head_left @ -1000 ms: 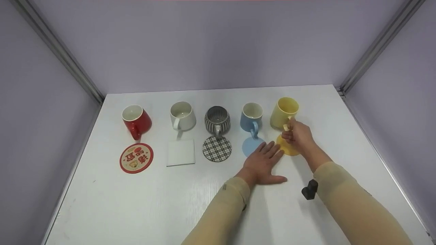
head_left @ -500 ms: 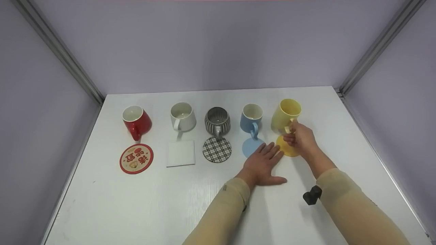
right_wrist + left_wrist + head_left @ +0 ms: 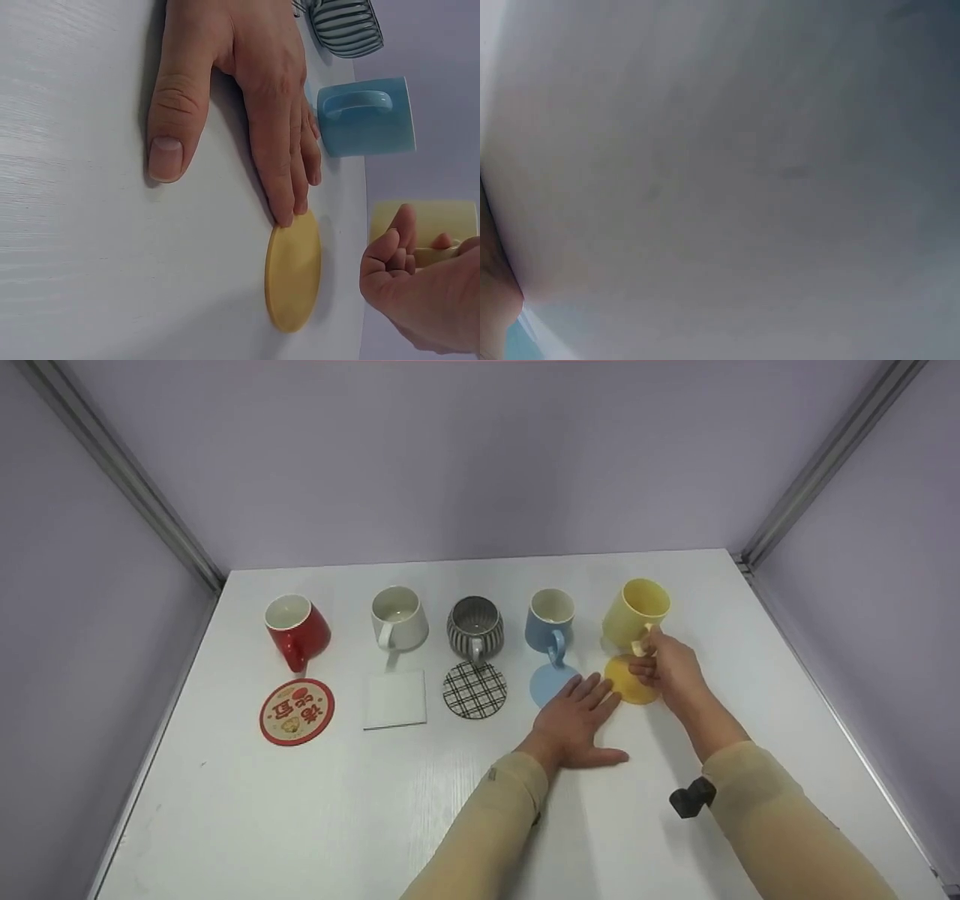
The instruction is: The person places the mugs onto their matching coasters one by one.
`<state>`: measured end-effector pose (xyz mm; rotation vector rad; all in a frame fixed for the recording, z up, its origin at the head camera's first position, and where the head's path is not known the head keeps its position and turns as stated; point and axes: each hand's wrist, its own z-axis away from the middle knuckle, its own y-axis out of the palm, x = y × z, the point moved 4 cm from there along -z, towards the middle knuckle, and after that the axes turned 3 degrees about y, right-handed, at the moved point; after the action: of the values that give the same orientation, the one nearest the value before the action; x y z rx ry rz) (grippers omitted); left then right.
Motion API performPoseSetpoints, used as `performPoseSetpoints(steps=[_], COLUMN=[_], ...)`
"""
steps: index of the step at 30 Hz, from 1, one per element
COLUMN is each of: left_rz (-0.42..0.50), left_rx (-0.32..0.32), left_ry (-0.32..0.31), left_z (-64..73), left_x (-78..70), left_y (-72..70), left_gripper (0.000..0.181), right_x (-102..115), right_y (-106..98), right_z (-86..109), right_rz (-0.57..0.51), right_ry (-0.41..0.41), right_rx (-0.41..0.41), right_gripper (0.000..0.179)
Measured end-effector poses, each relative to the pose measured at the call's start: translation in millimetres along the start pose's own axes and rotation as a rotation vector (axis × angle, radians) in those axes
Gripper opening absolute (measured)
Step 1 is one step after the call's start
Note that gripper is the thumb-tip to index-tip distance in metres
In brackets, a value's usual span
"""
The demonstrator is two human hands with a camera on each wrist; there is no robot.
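Two straight fingers (image 3: 272,161) of the left hand (image 3: 574,727) touched the yellow coaster (image 3: 292,274), seemingly steadying it; the right hand (image 3: 675,669) curled its fingers round the yellow mug's (image 3: 631,613) handle (image 3: 431,257).

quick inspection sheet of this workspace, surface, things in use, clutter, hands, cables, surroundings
surface: white table, a few faint marks at left
things in use: yellow mug, apparently raised; yellow coaster on the table
clutter: red mug, white mug, striped mug, blue mug; before them red-rimmed coaster, white coaster, checked coaster, blue coaster
left hand: flat, fingertips at the yellow coaster's edge
right hand: grips the yellow mug's handle
cables: nothing seen
surroundings: pale walls, grey corner strips
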<state>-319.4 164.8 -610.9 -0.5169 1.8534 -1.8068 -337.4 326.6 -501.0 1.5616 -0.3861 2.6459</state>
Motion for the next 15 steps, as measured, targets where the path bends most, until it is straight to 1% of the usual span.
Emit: performPoseSetpoints(steps=[3,7,11,15], left_rz=[-0.004,-0.016,-0.017,-0.009], left_rx=[0.006,0.011,0.012,0.016], left_ry=[-0.005,-0.012,-0.017,-0.018], left_z=[-0.2,-1.0,-1.5,-1.8], left_x=[0.4,0.5,0.7,0.5], left_y=[0.4,1.3,2.3,2.7], left_gripper=[0.108,0.107,0.108,0.108], right_x=[-0.7,-1.7,-3.4,-6.3], right_y=[-1.8,-4.4,-7.6,-10.8], right_z=[2.8,6.0,8.7,11.7], right_rz=[0.011,0.01,0.006,0.002], right_ry=[-0.002,-0.014,-0.008,0.011], right_rx=[-0.004,-0.003,-0.004,-0.007], right_gripper=[0.045,0.037,0.037,0.04])
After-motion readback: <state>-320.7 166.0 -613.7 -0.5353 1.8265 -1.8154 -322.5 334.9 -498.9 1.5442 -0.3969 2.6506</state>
